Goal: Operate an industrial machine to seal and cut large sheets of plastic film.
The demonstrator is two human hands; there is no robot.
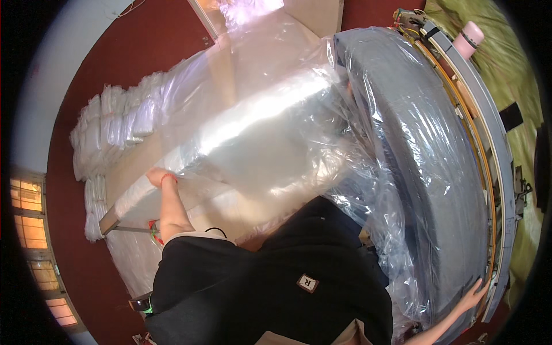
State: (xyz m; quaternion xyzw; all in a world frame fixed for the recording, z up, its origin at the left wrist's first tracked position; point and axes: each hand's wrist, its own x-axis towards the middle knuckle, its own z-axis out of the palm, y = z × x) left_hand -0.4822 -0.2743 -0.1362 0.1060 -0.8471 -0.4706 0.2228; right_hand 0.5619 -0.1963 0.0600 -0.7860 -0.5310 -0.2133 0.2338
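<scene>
A wide clear plastic sheet [264, 144] lies spread and shiny over the table in front of me. My left hand [156, 176], with a red band at the wrist, is closed at the left edge of this plastic, fingers curled on it. At the lower right, my right hand [474, 295] rests with its fingers stretched out by the rim of a long grey padded board [445, 172]. Crumpled clear film [391, 190] covers much of that board and hangs down between it and my body.
Stacks of folded clear plastic bags [123, 115] lie at the far left. Along the right runs a curved-looking metal rail [474, 80] with a yellow hose and wires. A pink bottle [468, 39] stands beyond it on olive-green sheeting [500, 57]. The floor [72, 190] is dark red.
</scene>
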